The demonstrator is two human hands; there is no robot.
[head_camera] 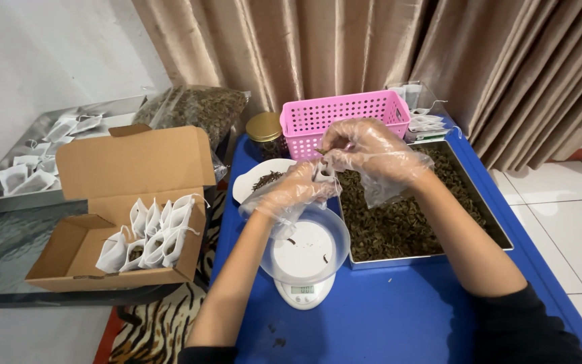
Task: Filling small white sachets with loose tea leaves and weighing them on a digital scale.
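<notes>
Small white tea sachet [323,171], pinched between both gloved hands' fingers [335,156].

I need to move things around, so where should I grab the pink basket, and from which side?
Grip the pink perforated basket by its top rim at the two short ends, coming from above. It stands upright and open; a lidded jar crowds its left end and small sachets its right, so lift straight up.

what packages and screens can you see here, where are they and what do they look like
Cardboard box: left of the table, open, brown, holding white sachets.
Clear bag: behind the box, full of dark dried leaves.
Jar: beside the pink basket, gold lid.
Scale screen: front of the white scale, small, greenish.
</notes>
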